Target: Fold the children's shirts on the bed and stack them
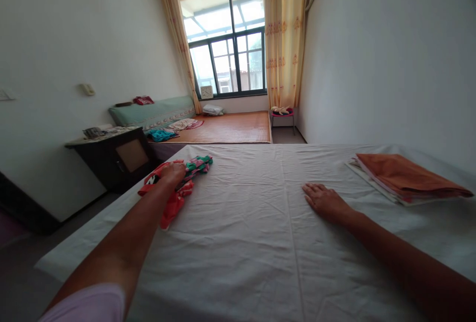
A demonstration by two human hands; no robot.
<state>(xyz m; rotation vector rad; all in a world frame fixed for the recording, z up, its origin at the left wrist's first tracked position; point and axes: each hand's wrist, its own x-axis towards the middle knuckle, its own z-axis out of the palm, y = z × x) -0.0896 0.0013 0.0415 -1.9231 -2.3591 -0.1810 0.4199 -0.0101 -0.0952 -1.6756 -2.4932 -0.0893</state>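
My left hand (174, 173) is at the left side of the white sheet (245, 242), its fingers closed on a crumpled red garment (171, 213) with a black-and-white print. Beside these fingers lies a green and pink patterned cloth (200, 164), touching the red one. The fingertips of my left hand are partly hidden in the fabric. My right hand (327, 204) rests palm down on the sheet, right of its lengthwise crease, with fingers stretched out and nothing held. Small wrinkles run across the sheet between both hands.
A folded orange cloth (409, 175) lies on paler layers at the right. Beyond the sheet are a bed with a brown mat (234, 126), a dark cabinet (111, 158) on the left and a small stool (283, 113). The white wall (379, 64) borders the right.
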